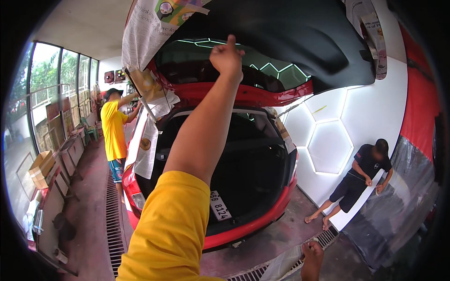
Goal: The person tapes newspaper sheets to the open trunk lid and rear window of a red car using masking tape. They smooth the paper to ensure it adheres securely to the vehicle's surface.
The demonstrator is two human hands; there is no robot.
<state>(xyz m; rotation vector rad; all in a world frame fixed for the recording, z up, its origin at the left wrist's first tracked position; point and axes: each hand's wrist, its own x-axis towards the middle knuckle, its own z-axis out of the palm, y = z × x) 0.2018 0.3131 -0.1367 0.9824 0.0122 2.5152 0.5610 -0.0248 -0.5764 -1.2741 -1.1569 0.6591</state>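
A red hatchback car with its rear opened (255, 231) is seen directly ahead, its dark cargo space exposed. Above it, a broad, smooth black panel (290, 37) is flanked by printed newspaper. At the car's left side, a person in a yellow shirt (115, 126) is seen with arms raised; at the right, a person in black clothes (372, 161) is placed beside the white wall. White printed newspaper sheets (145, 44) are hung at the panel's left edge. At the lower edge, a pale translucent sheet (286, 262) is met by the bent fingers of the right hand (313, 257); whether it is pinched cannot be told. The left hand (227, 61) is raised before the panel, fingers curled, one digit pointed upward; whether anything is gripped or touched cannot be told.
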